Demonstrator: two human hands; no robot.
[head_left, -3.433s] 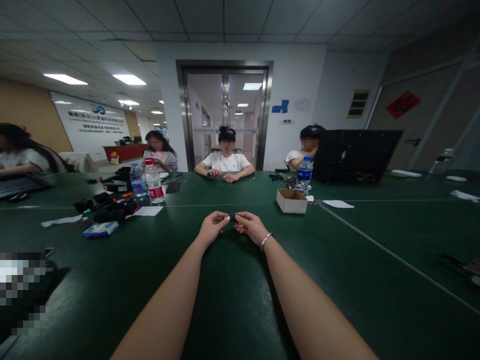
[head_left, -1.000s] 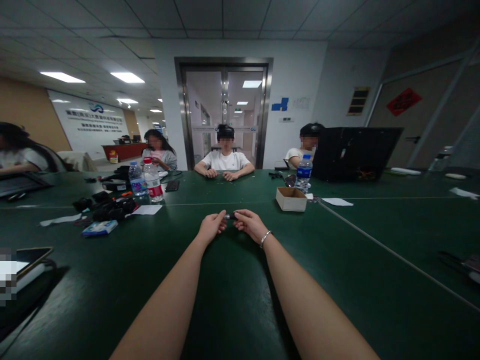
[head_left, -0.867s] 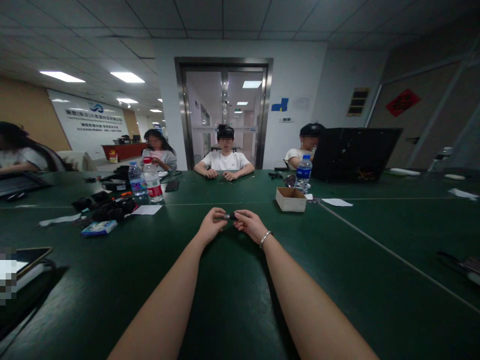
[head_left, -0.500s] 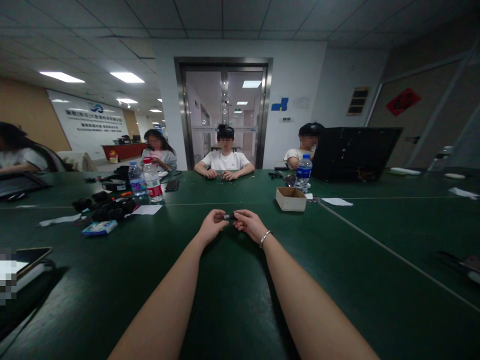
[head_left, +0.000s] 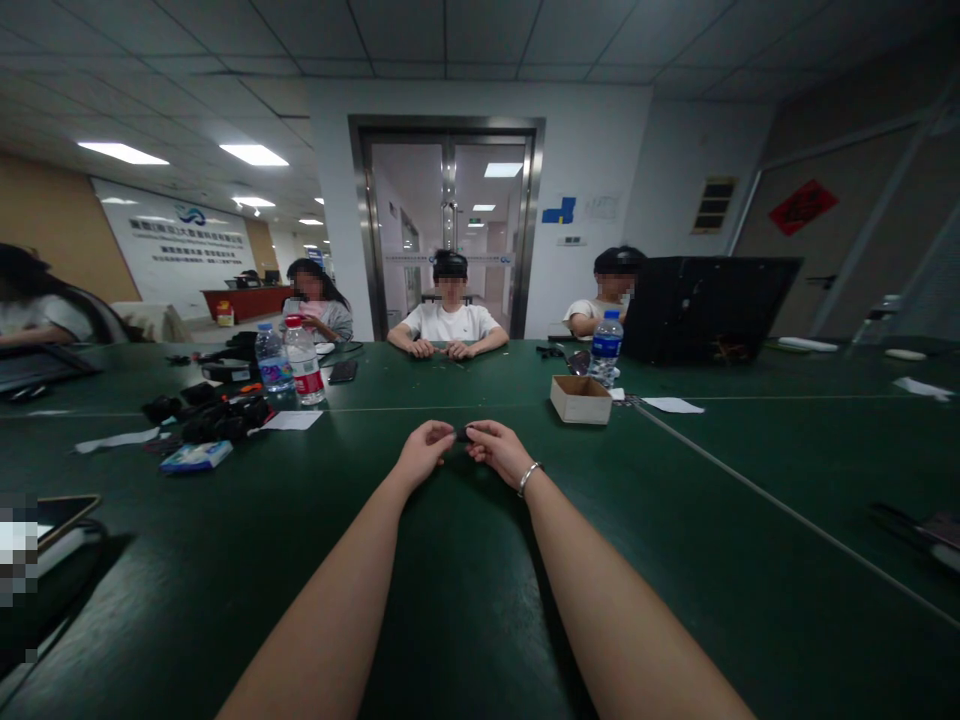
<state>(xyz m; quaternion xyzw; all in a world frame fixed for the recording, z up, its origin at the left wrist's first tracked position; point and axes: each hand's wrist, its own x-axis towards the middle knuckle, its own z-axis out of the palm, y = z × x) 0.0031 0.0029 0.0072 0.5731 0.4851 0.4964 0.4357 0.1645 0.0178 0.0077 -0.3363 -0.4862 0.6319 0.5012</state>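
My left hand (head_left: pixel 422 453) and my right hand (head_left: pixel 498 452) meet over the middle of a dark green table (head_left: pixel 465 580), both arms stretched forward. Each hand pinches one end of a small dark object (head_left: pixel 462 434) held between the fingertips. It is too small to name; earlier a silvery tip showed at its left end. A thin bracelet (head_left: pixel 528 477) circles my right wrist.
A small cardboard box (head_left: pixel 580 399) and a water bottle (head_left: pixel 604 349) stand ahead to the right, near an open black laptop (head_left: pixel 705 308). Two bottles (head_left: pixel 294 362), black gear (head_left: pixel 217 418) and a blue packet (head_left: pixel 193 456) lie left. A phone (head_left: pixel 60 512) rests near left. Several people sit across the table.
My fingertips have drawn closer together on the small object, and the silvery tip seen earlier is now hidden. Arms and the things on the table have stayed in place.
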